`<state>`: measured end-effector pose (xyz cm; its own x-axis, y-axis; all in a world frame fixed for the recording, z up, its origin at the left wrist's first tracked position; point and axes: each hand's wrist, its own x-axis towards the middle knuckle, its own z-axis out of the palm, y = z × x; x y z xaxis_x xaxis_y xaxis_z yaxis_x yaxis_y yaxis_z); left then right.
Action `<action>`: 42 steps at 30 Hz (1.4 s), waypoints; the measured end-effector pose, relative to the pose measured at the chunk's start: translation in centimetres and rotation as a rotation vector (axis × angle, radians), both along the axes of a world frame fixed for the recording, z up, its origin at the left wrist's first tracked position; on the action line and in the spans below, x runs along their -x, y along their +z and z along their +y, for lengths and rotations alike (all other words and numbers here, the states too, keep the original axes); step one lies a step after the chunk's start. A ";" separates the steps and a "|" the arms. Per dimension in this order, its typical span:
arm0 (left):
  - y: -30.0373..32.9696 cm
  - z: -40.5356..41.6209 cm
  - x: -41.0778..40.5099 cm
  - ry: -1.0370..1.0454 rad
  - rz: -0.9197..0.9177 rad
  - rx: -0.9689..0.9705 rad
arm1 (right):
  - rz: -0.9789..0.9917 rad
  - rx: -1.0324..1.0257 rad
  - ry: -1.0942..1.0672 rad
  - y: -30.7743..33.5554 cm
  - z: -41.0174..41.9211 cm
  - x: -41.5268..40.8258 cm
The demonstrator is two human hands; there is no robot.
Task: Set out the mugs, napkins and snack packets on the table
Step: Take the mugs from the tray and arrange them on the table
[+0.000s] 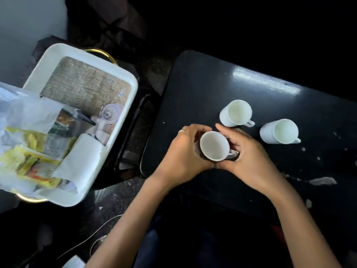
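A dark mug with a white inside (pixel 214 145) is held over the black table (pixel 202 89), near its left front. My left hand (pixel 181 151) curls round its left side and my right hand (pixel 245 153) curls round its right side, over the handle. Two white mugs stand upright on the table beyond: one (pixel 236 113) just behind my right fingers, the other (pixel 279 131) further right. Yellow snack packets (pixel 32 151) in clear plastic and white napkins (pixel 83 161) lie in the white tray (pixel 83 55) at the left.
The tray has gold handles and a woven mat on its floor, and sits on a dark stand left of the table. A small clear lid lies in it. White flecks mark the table's right front. A cable runs on the floor below.
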<state>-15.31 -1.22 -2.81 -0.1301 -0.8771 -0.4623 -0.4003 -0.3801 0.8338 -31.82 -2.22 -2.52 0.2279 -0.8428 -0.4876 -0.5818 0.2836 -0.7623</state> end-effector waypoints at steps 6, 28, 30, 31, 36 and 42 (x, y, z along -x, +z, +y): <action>-1.6 1.3 8.7 -0.120 -0.041 0.087 | 0.091 0.123 -0.138 -1.0 3.2 7.1; -8.3 2.0 17.2 -0.486 -0.625 0.413 | 0.311 0.205 -0.214 -9.1 5.5 13.1; -8.3 2.1 17.1 -0.492 -0.619 0.411 | 0.349 0.208 -0.192 -9.0 5.4 13.0; -8.2 2.1 17.1 -0.495 -0.608 0.409 | 0.368 0.203 -0.175 -8.9 5.4 13.0; -7.2 1.8 16.3 -0.460 -0.467 0.415 | 0.470 0.197 -0.059 -7.8 5.3 12.9; -5.9 1.2 14.0 -0.154 -0.321 0.443 | 0.510 0.319 -0.085 -5.6 4.2 12.3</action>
